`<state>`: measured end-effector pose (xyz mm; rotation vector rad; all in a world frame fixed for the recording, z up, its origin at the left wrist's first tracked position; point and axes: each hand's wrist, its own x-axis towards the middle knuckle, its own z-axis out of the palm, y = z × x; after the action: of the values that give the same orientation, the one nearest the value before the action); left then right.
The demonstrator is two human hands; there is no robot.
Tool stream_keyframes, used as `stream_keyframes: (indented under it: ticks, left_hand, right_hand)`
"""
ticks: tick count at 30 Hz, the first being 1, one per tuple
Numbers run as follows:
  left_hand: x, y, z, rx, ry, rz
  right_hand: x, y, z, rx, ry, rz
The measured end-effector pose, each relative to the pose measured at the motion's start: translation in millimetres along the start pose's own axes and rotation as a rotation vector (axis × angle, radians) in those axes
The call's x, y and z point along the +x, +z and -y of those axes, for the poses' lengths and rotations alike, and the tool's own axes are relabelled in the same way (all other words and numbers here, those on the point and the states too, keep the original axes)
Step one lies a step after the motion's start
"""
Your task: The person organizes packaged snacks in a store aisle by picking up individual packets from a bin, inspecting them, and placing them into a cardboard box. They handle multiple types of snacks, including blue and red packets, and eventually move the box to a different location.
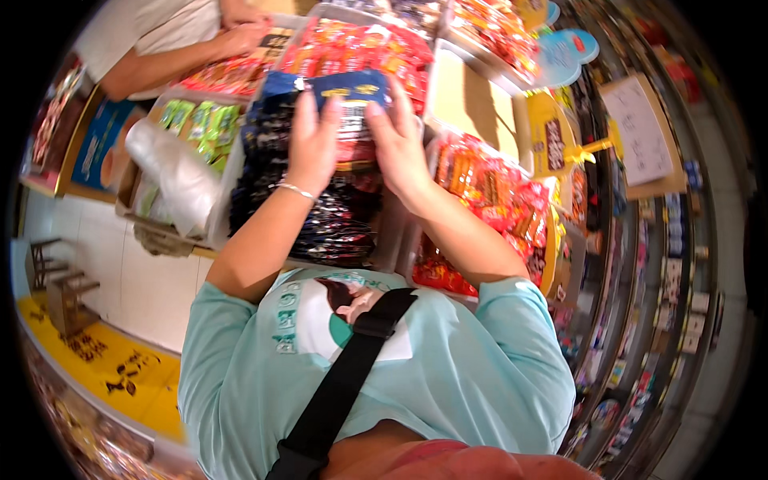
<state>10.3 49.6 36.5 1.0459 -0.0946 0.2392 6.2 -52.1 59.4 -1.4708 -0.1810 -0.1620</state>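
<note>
My left hand [315, 141] and my right hand [399, 144] rest on either side of a dark blue snack packet [355, 114], fingers spread over its upper part. The packet lies on a plastic bin [393, 240] packed with rows of dark, shiny packets [333, 225]. A thin bracelet circles my left wrist. The hands are slightly blurred, and whether the fingertips pinch the packet or only press on it cannot be told.
Red-wrapped snacks [480, 192] fill a bin at the right; more red packets [360, 51] lie beyond. A plastic bag roll [174, 171] crosses a box with green packets [201, 123] at the left. Another person's forearms [174, 60] reach in at upper left. Shelves [642, 270] stand right.
</note>
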Motion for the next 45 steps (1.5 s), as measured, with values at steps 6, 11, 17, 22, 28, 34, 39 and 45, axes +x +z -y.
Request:
stream_keyframes:
  ticks: [6, 11, 17, 22, 28, 34, 39, 45]
  left_hand:
    - [0, 5, -9, -0.099, -0.121, 0.019]
    - [5, -1, -5, 0.158, 0.065, -0.051]
    - [30, -41, -53, -0.028, 0.212, -0.146]
    - [13, -63, -58, 0.104, 0.182, -0.078]
    - [-9, -86, -36, 0.705, 0.027, 0.238]
    - [-42, -72, -18, 1.070, 0.275, 0.270]
    - [-57, -59, 10, 1.078, 0.196, 0.459]
    - [-56, -54, 6, 1.204, 0.230, 0.464]
  right_hand:
    - [-7, -16, 9, -0.376, 0.077, 0.239]
    - [-8, -28, 23, -0.473, -0.026, 0.242]
    - [-4, -54, 30, -0.490, 0.148, 0.402]
    - [-36, -25, 24, -1.214, -0.061, 0.730]
    - [-42, -20, -3, -1.449, -0.278, 0.636]
    - [-47, -30, -2, -1.438, -0.257, 0.571]
    - [-49, -32, -2, -1.452, -0.315, 0.566]
    - [-51, -47, 6, -1.465, -0.472, 0.522]
